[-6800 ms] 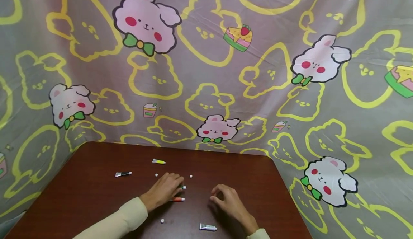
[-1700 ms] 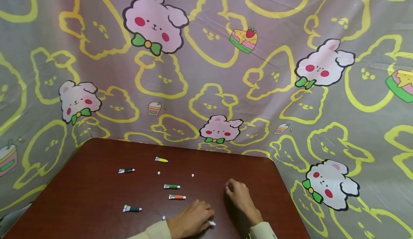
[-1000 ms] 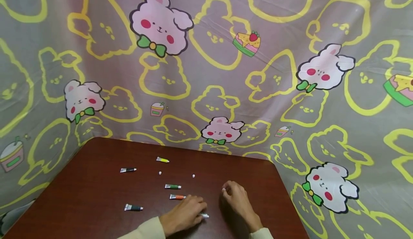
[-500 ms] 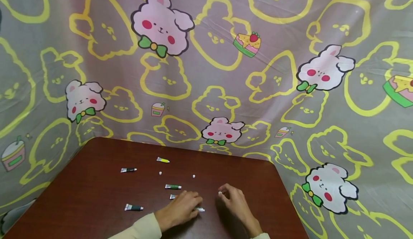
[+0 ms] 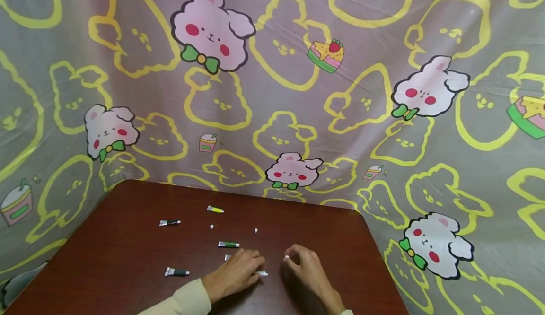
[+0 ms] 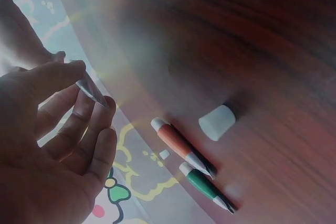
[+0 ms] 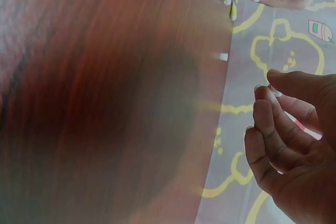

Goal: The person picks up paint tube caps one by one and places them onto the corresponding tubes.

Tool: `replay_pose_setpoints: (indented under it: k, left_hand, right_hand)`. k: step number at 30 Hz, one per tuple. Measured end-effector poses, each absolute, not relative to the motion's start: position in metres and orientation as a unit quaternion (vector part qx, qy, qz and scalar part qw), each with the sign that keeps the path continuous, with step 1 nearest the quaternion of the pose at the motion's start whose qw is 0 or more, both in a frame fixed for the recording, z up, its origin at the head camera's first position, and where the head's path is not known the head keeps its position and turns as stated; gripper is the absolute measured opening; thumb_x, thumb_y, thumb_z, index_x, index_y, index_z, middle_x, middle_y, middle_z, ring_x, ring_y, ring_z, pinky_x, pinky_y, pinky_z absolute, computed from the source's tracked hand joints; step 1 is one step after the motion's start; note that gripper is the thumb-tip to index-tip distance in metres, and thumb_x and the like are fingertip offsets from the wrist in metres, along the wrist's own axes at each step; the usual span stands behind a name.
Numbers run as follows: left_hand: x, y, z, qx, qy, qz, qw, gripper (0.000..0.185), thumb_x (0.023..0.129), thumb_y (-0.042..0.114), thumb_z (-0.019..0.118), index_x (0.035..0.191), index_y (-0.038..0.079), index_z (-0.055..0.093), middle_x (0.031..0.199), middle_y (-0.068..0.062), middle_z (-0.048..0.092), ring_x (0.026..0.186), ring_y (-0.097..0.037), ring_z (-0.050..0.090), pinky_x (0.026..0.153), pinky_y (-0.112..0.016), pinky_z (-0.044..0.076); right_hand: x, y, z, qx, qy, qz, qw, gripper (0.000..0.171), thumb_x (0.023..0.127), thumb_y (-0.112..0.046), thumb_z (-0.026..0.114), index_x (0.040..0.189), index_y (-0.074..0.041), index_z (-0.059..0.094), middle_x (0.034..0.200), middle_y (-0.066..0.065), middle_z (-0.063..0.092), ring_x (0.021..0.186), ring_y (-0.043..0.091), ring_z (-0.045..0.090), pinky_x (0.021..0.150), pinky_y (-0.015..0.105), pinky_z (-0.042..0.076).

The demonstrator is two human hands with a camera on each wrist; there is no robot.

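Note:
In the head view my left hand (image 5: 236, 271) grips a white-nozzled paint tube (image 5: 262, 273) close over the table, most of it covered by the fingers. The left wrist view shows its silver end (image 6: 93, 94) between thumb and fingertips. To the right, my right hand (image 5: 312, 268) pinches a small white cap (image 5: 287, 257) between thumb and forefinger, level with the tube's nozzle and apart from it. Behind the left hand, an orange paint tube (image 6: 176, 140) is mostly hidden in the head view. A green paint tube (image 5: 228, 244) lies just beyond it.
On the brown table (image 5: 140, 201) lie a yellow tube (image 5: 215, 209), a black tube (image 5: 170, 223) and a dark green tube (image 5: 177, 272). Loose white caps (image 5: 256, 230) sit farther back; another cap (image 6: 217, 123) shows near the left hand. Patterned cloth (image 5: 289, 92) hangs behind the table.
The left hand has left the green tube, picked up the white-nozzled tube at the front and carried it back-left. The right hand now shows a cap pinched. A dark green tube appears at front left.

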State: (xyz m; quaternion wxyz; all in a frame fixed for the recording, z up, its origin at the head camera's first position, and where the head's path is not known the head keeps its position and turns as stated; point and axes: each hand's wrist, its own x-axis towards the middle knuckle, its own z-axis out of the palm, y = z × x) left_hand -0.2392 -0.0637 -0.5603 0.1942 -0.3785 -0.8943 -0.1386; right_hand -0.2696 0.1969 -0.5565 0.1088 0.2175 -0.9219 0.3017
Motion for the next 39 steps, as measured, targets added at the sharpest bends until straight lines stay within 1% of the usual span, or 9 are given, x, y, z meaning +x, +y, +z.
replay_pose_setpoints:
  k: [3,8,13,20,29,39]
  left_hand:
    - [-0.239,-0.064,-0.560,-0.377,-0.895,-0.134,0.197,0.023,0.087,0.028,0.090,0.093,0.022,0.069,0.090,0.010,0.064,0.080,-0.005,0.058,0.074,-0.025,0.047]
    - [-0.237,-0.065,-0.559,-0.375,-0.896,-0.133,0.199,0.023,0.087,0.027,0.090,0.094,0.021,0.069,0.092,0.009,0.065,0.083,-0.007,0.060,0.078,-0.028,0.049]
    - [-0.237,-0.065,-0.560,-0.377,-0.893,-0.137,0.204,0.024,0.086,0.027,0.091,0.093,0.021,0.069,0.091,0.009,0.064,0.082,-0.006,0.060,0.075,-0.027,0.048]
    - [-0.237,-0.065,-0.563,-0.381,-0.887,-0.141,0.218,0.025,0.085,0.027,0.092,0.093,0.021,0.069,0.091,0.009,0.065,0.082,-0.007,0.061,0.074,-0.027,0.048]
    - [-0.236,-0.067,-0.567,-0.383,-0.888,-0.141,0.214,0.025,0.086,0.029,0.092,0.093,0.021,0.069,0.090,0.009,0.066,0.081,-0.007,0.061,0.072,-0.025,0.044]
    - [-0.237,-0.067,-0.565,-0.390,-0.884,-0.144,0.212,0.025,0.087,0.029,0.091,0.093,0.020,0.068,0.089,0.009,0.065,0.080,-0.007,0.061,0.071,-0.025,0.045]
  right_hand:
    - [-0.267,0.195,-0.558,0.226,-0.920,0.296,0.119,0.013,0.091,-0.010,0.086,0.094,-0.018,0.076,0.085,-0.012,0.072,0.079,0.004,0.065,0.071,0.025,0.052]
    - [-0.263,0.191,-0.560,0.247,-0.916,0.286,0.134,0.017,0.089,-0.010,0.087,0.091,-0.020,0.073,0.085,-0.014,0.071,0.077,-0.002,0.061,0.070,0.024,0.052]
    - [-0.258,0.188,-0.561,0.264,-0.912,0.288,0.128,0.018,0.088,-0.010,0.088,0.091,-0.019,0.072,0.084,-0.013,0.070,0.076,-0.006,0.057,0.068,0.021,0.050]
    - [-0.253,0.186,-0.557,0.275,-0.905,0.303,0.116,0.017,0.088,-0.010,0.088,0.090,-0.018,0.073,0.082,-0.013,0.069,0.074,-0.005,0.057,0.067,0.020,0.048]
    - [-0.250,0.184,-0.561,0.311,-0.899,0.293,0.098,0.015,0.087,-0.008,0.088,0.091,-0.016,0.076,0.082,-0.010,0.071,0.073,-0.010,0.056,0.066,0.016,0.049]
    - [-0.246,0.181,-0.560,0.328,-0.893,0.290,0.100,0.015,0.086,-0.008,0.088,0.091,-0.017,0.077,0.081,-0.011,0.069,0.073,-0.007,0.057,0.066,0.015,0.047]
